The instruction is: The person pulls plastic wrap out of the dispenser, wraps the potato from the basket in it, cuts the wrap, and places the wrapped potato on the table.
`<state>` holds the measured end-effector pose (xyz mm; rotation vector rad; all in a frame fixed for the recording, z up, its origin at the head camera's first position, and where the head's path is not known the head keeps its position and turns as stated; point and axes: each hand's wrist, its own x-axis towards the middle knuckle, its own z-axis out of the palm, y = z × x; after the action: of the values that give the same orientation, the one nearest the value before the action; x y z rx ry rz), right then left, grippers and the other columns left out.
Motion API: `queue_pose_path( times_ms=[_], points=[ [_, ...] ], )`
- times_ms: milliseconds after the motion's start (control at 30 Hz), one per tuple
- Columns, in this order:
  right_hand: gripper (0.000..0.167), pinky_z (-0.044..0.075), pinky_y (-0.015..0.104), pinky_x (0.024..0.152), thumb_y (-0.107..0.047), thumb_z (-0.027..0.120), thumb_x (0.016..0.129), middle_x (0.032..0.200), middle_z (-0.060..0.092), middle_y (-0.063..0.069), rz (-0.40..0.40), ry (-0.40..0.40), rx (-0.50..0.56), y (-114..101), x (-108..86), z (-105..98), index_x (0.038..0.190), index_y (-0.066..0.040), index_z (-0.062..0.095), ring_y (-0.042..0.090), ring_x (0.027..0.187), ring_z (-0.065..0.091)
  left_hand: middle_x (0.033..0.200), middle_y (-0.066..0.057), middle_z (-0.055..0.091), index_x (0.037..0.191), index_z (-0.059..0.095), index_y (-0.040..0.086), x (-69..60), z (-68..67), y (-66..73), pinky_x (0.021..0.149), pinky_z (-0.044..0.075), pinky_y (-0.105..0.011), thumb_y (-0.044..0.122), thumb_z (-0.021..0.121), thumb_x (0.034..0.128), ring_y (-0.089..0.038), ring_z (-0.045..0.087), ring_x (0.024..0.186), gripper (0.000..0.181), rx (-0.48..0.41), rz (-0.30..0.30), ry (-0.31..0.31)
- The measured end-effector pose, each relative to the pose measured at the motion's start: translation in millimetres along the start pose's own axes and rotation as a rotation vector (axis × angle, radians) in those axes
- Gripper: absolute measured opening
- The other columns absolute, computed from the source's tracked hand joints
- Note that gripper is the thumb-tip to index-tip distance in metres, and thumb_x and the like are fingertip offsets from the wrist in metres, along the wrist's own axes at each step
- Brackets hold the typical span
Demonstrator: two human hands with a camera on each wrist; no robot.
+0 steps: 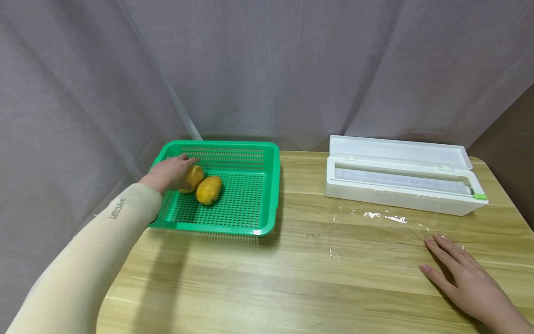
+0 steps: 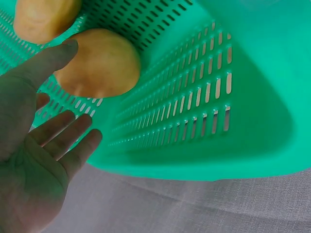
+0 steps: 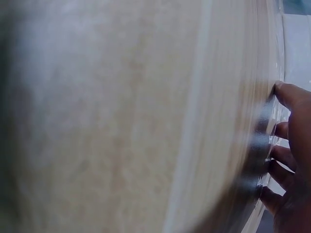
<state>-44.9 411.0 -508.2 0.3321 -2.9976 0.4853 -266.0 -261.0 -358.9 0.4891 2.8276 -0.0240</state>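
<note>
In the head view my left hand [image 1: 172, 171] reaches over the left side of a green plastic basket [image 1: 273, 204]. Two yellow mangoes lie in it: one [image 1: 193, 178] right beside that hand, the other [image 1: 209, 190] to its right. Up close in the left wrist view, the thumb of the left hand [image 2: 36, 165] overlaps the nearer mango [image 2: 104, 63], and its fingers are extended, apart from it; whether the thumb touches cannot be told. On the right, my right hand [image 1: 469, 276] rests with loosely spread fingers at the edge of a sheet of clear cling film [image 1: 375, 236] on the table.
Behind the film stands a long white cling film box [image 1: 400, 197], its lid [image 1: 398, 150] raised and a roll [image 1: 400, 180] inside. A green tab [image 1: 479, 196] sits at its right end. The wooden table [image 1: 258, 287] meets a grey curtain [image 1: 267, 69] at the back.
</note>
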Motion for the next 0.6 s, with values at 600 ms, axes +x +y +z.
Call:
queue_pose_path(
  times_ms=[600],
  points=[
    [0.078, -0.008, 0.05, 0.131, -0.031, 0.07, 0.105, 0.172, 0.023, 0.027, -0.005, 0.033, 0.015, -2.2, -1.8, 1.4, 0.167, -0.004, 0.032, 0.04, 0.164, 0.008, 0.154, -0.036, 0.046, 0.154, 0.047, -0.006, 10.6, 14.2, 1.1, 0.109, 0.046, -0.066, 0.021, 0.076, 0.0938, -0.054, 0.053, 0.135, 0.072, -0.001, -0.062, -0.032]
  ],
)
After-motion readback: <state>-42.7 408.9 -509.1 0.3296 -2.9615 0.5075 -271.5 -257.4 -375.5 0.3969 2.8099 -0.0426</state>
